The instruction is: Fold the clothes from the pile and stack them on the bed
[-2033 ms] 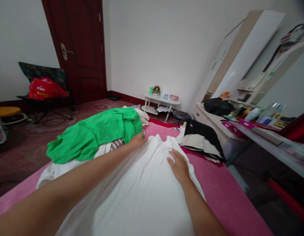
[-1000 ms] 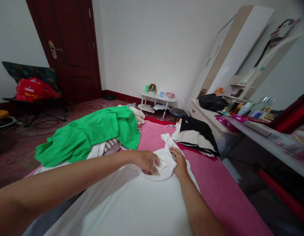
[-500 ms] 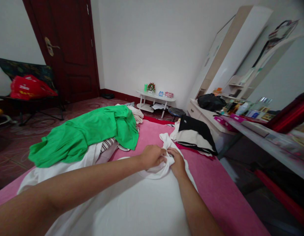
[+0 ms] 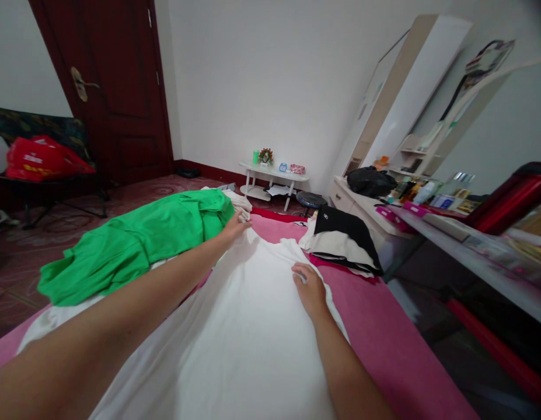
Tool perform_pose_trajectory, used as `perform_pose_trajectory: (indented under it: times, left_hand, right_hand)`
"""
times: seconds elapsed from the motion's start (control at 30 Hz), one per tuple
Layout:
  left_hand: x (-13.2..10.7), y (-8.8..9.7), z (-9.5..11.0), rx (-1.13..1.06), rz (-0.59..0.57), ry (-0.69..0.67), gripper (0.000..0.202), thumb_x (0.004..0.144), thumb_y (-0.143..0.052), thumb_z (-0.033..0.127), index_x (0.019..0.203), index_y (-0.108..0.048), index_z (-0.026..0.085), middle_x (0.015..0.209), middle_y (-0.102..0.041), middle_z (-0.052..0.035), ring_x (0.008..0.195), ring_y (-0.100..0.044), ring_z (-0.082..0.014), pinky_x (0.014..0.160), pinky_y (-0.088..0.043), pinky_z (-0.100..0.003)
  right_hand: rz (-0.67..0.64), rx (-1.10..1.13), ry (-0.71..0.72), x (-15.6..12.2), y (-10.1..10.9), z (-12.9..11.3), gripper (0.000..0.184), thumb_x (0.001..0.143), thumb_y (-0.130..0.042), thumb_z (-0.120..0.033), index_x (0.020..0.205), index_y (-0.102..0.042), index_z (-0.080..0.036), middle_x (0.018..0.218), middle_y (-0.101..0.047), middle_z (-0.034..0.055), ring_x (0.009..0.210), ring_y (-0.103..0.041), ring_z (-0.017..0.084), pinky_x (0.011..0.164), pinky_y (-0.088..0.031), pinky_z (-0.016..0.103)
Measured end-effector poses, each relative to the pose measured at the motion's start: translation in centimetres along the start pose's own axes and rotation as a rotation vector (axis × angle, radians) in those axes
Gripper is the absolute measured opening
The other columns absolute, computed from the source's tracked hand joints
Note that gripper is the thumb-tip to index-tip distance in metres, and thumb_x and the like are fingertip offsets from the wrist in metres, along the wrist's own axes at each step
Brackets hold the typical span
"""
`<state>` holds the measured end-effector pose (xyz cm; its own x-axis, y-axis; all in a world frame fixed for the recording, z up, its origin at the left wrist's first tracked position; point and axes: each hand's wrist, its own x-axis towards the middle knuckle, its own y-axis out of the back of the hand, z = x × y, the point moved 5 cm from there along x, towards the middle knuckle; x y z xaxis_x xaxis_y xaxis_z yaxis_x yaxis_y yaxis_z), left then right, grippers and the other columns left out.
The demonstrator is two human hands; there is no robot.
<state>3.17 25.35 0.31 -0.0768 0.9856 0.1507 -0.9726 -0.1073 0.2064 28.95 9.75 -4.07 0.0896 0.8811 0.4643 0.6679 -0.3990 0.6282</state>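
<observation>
A white shirt point(image 4: 248, 326) lies spread over the bed in front of me, its neckline at the far end. My left hand point(image 4: 233, 228) is closed on the shirt's far left shoulder edge, drawing the cloth up and to the left beside a green garment point(image 4: 165, 224). On the shirt's right side, just below its far right shoulder, rests my right hand point(image 4: 313, 290). Its fingers are bent, with a gap between thumb and forefinger and no bunched cloth in it.
A pink bedsheet point(image 4: 375, 344) covers the bed. Folded black and beige clothes point(image 4: 346, 236) lie at the far right. A crowded dresser point(image 4: 360, 201) and glass-topped table point(image 4: 454, 251) flank the right side. A red bag point(image 4: 46, 160) sits on a chair at left.
My left hand has moved left and away from me, pulling the bunched neckline out flat. My right hand has loosened from the bunched cloth and stays near the same spot.
</observation>
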Motion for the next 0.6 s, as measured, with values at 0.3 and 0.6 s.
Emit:
perform_pose_trajectory:
  times: [0.3,0.6]
  left_hand:
    - [-0.1,-2.3,-2.4,0.197,-0.125,-0.139,0.061,0.067,-0.073,0.019,0.125,-0.055,0.013,0.124,-0.059,-0.0112,0.108,-0.058,-0.0235,0.096,-0.044,-0.034]
    - [-0.8,-3.0,-2.2,0.513,-0.170,-0.126,0.052,0.068,-0.070,0.015,0.119,-0.058,0.013,0.119,-0.061,-0.0132,0.109,-0.058,-0.0260,0.093,-0.044,-0.032]
  right_hand:
    - [0.082,-0.028,-0.154,4.6,-0.6,2.3,0.034,0.082,-0.041,-0.016,0.111,-0.059,-0.011,0.122,-0.056,0.0143,0.092,-0.064,0.019,0.079,-0.053,0.030]
    - [-0.077,-0.205,-0.387,11.3,-2.9,3.6,0.068,0.068,-0.060,-0.003,0.134,-0.044,-0.014,0.116,-0.063,0.0164,0.099,-0.064,0.026,0.082,-0.049,0.033]
